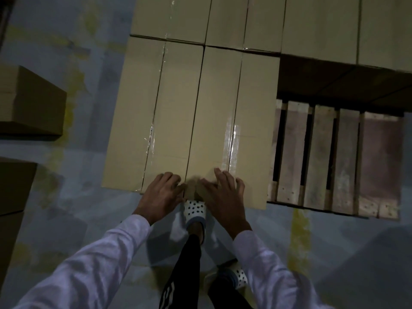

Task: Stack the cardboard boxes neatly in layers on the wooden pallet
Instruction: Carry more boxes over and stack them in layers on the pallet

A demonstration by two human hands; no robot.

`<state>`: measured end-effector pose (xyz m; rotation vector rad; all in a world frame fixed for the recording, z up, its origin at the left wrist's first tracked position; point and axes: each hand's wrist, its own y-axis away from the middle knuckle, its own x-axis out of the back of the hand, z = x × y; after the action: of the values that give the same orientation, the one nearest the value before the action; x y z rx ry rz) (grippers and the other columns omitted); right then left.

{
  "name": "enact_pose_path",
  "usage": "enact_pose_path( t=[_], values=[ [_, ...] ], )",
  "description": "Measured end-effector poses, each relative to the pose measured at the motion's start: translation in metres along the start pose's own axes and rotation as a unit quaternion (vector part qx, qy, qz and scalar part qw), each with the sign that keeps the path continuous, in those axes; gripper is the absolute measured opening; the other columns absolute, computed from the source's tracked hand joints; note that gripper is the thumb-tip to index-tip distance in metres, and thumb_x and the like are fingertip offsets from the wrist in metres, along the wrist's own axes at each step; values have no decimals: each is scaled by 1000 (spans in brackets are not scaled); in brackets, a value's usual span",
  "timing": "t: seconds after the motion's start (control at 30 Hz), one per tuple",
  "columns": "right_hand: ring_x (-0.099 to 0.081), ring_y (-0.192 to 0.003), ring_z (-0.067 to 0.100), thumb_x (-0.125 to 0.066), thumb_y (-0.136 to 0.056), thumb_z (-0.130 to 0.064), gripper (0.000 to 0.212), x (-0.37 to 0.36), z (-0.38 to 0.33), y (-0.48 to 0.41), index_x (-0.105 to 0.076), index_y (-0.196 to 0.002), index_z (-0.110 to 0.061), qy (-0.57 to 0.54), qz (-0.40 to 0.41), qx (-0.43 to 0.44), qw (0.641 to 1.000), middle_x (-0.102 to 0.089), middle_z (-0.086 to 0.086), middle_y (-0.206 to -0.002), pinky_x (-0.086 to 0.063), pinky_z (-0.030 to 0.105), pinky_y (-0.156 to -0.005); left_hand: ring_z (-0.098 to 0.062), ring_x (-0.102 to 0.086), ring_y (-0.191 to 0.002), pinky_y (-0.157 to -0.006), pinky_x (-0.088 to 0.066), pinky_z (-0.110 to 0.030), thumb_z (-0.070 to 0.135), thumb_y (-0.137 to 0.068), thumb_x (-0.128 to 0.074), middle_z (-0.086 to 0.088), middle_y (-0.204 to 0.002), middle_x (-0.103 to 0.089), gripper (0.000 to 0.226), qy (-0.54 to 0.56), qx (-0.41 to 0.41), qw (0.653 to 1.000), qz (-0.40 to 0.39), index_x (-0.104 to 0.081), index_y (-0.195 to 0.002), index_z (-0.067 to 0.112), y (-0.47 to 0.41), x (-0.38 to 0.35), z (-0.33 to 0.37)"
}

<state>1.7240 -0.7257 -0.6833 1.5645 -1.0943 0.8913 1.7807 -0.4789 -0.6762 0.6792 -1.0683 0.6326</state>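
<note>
Grey floor (pixel 78 186) with yellow patches carries the wooden pallet (pixel 316 157), whose slats are bare at right, with taped cardboard boxes (pixel 178 112) packed edge to edge on its left and far parts; brown boxes (pixel 33 103) at left apparently rest on the floor.

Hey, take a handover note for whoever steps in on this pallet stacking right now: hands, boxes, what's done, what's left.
Left hand: open, pressing on the near edge of the left front box.
Right hand: open, pressing on the near edge of the right front box.
The two front boxes sit side by side, with the back row butted behind them.
Done: the left part of the wooden pallet is covered.
Left: the front right slats are bare. The loose boxes on the floor at left probably go there next.
</note>
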Motion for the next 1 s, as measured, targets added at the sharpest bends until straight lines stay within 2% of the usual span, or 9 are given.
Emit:
enact_pose_path(
  t=[0.07, 0.27, 0.5, 0.57, 0.67, 0.77, 0.87, 0.93, 1.0],
  values=[
    [-36, -152, 38, -63, -94, -46, 54, 1, 0, -1, -56, -148, -41, -1, 0, -2, 1000, -34, 10, -170, -28, 67, -116, -35, -60, -110, -89, -52, -45, 31, -85, -85, -14, -122, -64, 42, -8, 2, 1000, -7, -74, -121, 13, -1, 1, 1],
    [-38, -150, 40, -78, -88, -40, 64, 6, -3, -2, -55, -148, -40, -6, 4, 0, 1000, -36, 12, -169, -33, 69, -114, -34, -59, -108, -86, -53, -45, 35, -82, -88, -13, -120, -63, 48, -18, 7, 999, -26, -73, -122, 14, -3, 4, 1],
    [-33, -154, 35, -68, -95, -48, 61, 8, -4, -1, -49, -153, -45, -4, -17, -10, 1000, -31, 8, -172, -31, 66, -117, -34, -60, -109, -85, -56, -47, 31, -81, -89, -14, -122, -62, 50, -12, 31, 999, -40, -71, -124, 13, -3, 6, 10],
    [-29, -156, 36, -73, -92, -44, 70, 7, -4, 1, -43, -156, -45, -16, -26, -13, 999, -26, 7, -174, -30, 67, -118, -35, -59, -108, -85, -56, -48, 29, -81, -89, -15, -121, -62, 50, -12, 37, 998, -40, -71, -125, 13, -3, 6, 13],
    [-20, -161, 34, -85, -81, -44, 99, 11, 0, 8, -30, -163, -46, -31, -22, -18, 999, -15, 5, -177, -26, 67, -121, -35, -58, -105, -85, -53, -47, 29, -79, -89, -14, -117, -61, 50, -22, 33, 998, -38, -72, -122, 11, -6, 6, 14],
    [-13, -163, 33, -86, -74, -65, 113, 14, 13, 17, -24, -166, -45, -69, -8, -54, 996, -7, 5, -179, -23, 68, -122, -33, -56, -104, -87, -48, -46, 43, -82, -85, -12, -114, -60, 50, -18, 18, 999, -29, -71, -118, 12, -11, 6, 15],
    [-17, -161, 35, -68, -83, -83, 102, 17, 30, 22, -30, -166, -40, -116, 32, -143, 982, -11, 10, -177, -26, 68, -118, -34, -55, -110, -92, -46, -47, 51, -87, -75, -10, -117, -59, 50, -13, 28, 999, -21, -69, -120, 14, -22, 8, 19],
    [-17, -160, 36, -59, -91, -84, 91, 21, 45, 18, -32, -165, -39, -144, 60, -189, 970, -11, 11, -177, -28, 70, -116, -35, -55, -117, -96, -46, -49, 52, -91, -72, -11, -123, -61, 49, -9, 38, 999, -9, -68, -123, 15, -38, 11, 22],
    [-9, -162, 32, -54, -94, -84, 85, 31, 59, 3, -29, -164, -44, -178, 61, -220, 957, -5, 6, -178, -22, 73, -119, -36, -54, -122, -100, -45, -49, 55, -97, -62, -14, -130, -61, 51, -13, 42, 999, 2, -66, -127, 14, -59, 16, 24]
  ],
)
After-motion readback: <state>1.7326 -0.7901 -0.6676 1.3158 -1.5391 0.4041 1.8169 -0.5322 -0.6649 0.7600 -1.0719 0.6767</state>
